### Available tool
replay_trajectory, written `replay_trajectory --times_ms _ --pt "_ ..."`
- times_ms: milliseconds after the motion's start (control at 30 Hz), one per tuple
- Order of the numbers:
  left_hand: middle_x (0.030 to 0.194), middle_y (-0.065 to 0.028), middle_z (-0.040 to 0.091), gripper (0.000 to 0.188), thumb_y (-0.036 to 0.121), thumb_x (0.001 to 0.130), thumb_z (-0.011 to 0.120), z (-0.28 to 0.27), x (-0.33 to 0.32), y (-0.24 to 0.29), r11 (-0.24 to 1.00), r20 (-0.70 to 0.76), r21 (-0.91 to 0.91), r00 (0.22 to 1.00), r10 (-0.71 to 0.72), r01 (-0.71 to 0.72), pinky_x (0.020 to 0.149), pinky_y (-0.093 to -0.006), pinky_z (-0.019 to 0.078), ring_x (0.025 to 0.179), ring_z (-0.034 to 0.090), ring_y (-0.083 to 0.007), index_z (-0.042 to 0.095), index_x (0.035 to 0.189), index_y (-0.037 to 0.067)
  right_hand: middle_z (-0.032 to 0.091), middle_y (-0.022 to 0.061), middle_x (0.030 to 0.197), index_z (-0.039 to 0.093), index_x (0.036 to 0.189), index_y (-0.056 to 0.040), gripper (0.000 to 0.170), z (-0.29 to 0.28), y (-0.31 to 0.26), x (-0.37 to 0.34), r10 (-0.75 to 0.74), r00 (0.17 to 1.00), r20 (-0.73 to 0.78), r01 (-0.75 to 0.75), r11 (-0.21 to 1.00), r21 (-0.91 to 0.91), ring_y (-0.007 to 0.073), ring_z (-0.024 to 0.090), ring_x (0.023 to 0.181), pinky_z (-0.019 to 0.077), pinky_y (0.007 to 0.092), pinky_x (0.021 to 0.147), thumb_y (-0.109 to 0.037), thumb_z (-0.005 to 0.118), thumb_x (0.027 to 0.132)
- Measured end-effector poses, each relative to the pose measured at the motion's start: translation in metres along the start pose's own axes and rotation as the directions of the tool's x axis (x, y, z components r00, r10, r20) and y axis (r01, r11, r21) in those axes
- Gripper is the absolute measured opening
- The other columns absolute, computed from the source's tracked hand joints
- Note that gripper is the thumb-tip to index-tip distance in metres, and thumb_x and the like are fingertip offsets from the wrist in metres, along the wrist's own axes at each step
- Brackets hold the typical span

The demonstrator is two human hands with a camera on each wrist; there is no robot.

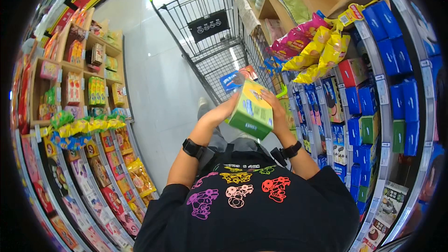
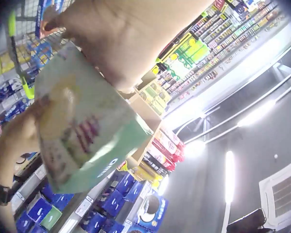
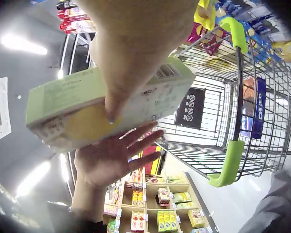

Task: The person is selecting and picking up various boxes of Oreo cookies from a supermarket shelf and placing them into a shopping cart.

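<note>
A green and yellow carton [image 1: 252, 105] is held in front of the chest, tilted, with printed pictures on its faces. My right hand [image 1: 276, 108] grips it from the right side, and its thumb lies across the box in the right wrist view. At the other side is my left hand [image 1: 226, 110], its fingers spread and straight [image 3: 104, 162] against or close beside the carton. Beyond the hands, a blue Oreo pack [image 3: 258, 109] lies in the wire shopping cart [image 1: 207, 27].
Snack shelves [image 1: 88, 84] line the left side of the aisle. On the right, blue boxes [image 1: 366, 98] fill a shelf, and yellow chip bags [image 1: 319, 49] hang out from it near the cart. Pale floor tiles [image 1: 158, 81] run between them.
</note>
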State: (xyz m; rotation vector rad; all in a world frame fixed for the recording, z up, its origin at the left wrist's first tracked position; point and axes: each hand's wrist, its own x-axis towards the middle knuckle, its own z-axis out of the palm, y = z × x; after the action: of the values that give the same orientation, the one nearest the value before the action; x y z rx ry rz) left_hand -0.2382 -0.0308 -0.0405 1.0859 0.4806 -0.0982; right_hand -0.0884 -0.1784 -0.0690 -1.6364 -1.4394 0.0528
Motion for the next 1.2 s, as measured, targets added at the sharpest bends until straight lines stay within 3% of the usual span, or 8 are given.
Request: replay_trajectory --times_ms 100,233,333,467,600,633,867,1200 --pt "0.134 -0.0096 0.033 0.061 0.048 0.092 0.020 -0.043 0.046 0.002 0.998 -0.046 -0.016 0.997 0.056 -0.057 0.102 -0.0309 0.0221 0.123 0.028 -0.0180 0.026 0.133 0.004 0.059 0.0121 0.102 0.052 0.106 -0.0029 0.045 0.030 0.014 0.022 0.406 0.914 -0.001 -0.404 0.909 0.105 0.0250 0.058 0.095 0.0452 0.0330 0.083 -0.015 0.071 0.067" --pt "0.130 -0.0096 0.039 0.058 0.047 0.093 0.021 -0.102 0.120 0.012 0.968 0.090 -0.086 0.970 -0.227 0.235 0.099 -0.0293 0.0252 0.117 0.035 -0.0181 0.036 0.128 0.003 0.060 0.0106 0.097 0.051 0.108 -0.0006 0.041 0.096 0.062 0.029 0.857 0.514 -0.038 -0.764 0.477 0.434 0.0172 0.059 0.087 0.0479 0.0286 0.073 -0.017 0.067 0.074" --pt "0.123 -0.0094 0.046 0.057 0.046 0.092 0.023 -0.143 0.199 -0.061 0.977 0.126 0.029 0.969 -0.214 0.212 0.095 -0.0278 0.0297 0.110 0.042 -0.0179 0.043 0.123 0.002 0.060 0.0108 0.096 0.050 0.106 0.0024 0.039 0.125 0.088 0.041 0.987 0.057 0.149 -0.671 -0.073 0.737 0.0185 0.060 0.083 0.0492 0.0294 0.069 -0.019 0.065 0.077" --pt "0.112 -0.0122 0.054 0.056 0.044 0.092 0.025 -0.155 0.231 -0.088 0.846 0.240 0.263 0.818 -0.522 0.463 0.088 -0.0308 0.0359 0.100 0.050 -0.0208 0.047 0.118 -0.002 0.058 0.0128 0.099 0.047 0.108 0.0067 0.045 0.153 0.114 0.038 0.905 -0.323 0.276 -0.441 -0.402 0.803 0.0235 0.060 0.084 0.0501 0.0352 0.070 -0.022 0.064 0.077" --pt "0.110 -0.0189 0.054 0.068 0.053 0.086 0.031 -0.168 0.263 -0.169 0.577 0.068 0.650 0.718 -0.693 0.496 0.084 -0.0375 0.0401 0.098 0.053 -0.0279 0.045 0.117 -0.006 0.055 0.0165 0.105 0.043 0.113 0.0054 0.049 0.197 0.157 -0.025 0.812 -0.443 0.380 -0.243 -0.517 0.821 0.0291 0.059 0.088 0.0485 0.0428 0.075 -0.021 0.063 0.077" --pt "0.111 -0.0213 0.054 0.070 0.053 0.084 0.035 -0.158 0.253 -0.131 0.527 -0.011 0.661 0.708 -0.706 0.535 0.085 -0.0378 0.0403 0.102 0.052 -0.0309 0.044 0.116 -0.009 0.056 0.0111 0.106 0.048 0.114 -0.0099 0.037 0.211 0.173 -0.053 0.784 -0.406 0.470 -0.193 -0.576 0.794 0.0289 0.055 0.094 0.0438 0.0439 0.084 -0.027 0.054 0.082" --pt "0.100 -0.0201 0.059 0.055 0.045 0.081 0.048 -0.192 0.260 -0.219 0.556 -0.044 0.761 0.882 -0.469 0.334 0.079 -0.0359 0.0431 0.093 0.057 -0.0293 0.053 0.109 -0.002 0.057 0.0097 0.104 0.049 0.111 -0.0073 0.034 0.228 0.189 -0.063 0.771 -0.363 0.523 -0.079 -0.584 0.808 0.0256 0.055 0.094 0.0433 0.0393 0.085 -0.029 0.051 0.085" --pt "0.105 -0.0226 0.056 0.058 0.042 0.075 0.053 -0.207 0.264 -0.192 0.497 -0.063 0.722 0.761 -0.646 0.481 0.081 -0.0377 0.0421 0.100 0.053 -0.0341 0.049 0.110 -0.005 0.058 0.0069 0.099 0.049 0.109 -0.0042 0.034 0.243 0.207 -0.063 0.810 -0.446 0.382 -0.310 -0.540 0.783 0.0217 0.055 0.088 0.0443 0.0361 0.078 -0.030 0.051 0.086"
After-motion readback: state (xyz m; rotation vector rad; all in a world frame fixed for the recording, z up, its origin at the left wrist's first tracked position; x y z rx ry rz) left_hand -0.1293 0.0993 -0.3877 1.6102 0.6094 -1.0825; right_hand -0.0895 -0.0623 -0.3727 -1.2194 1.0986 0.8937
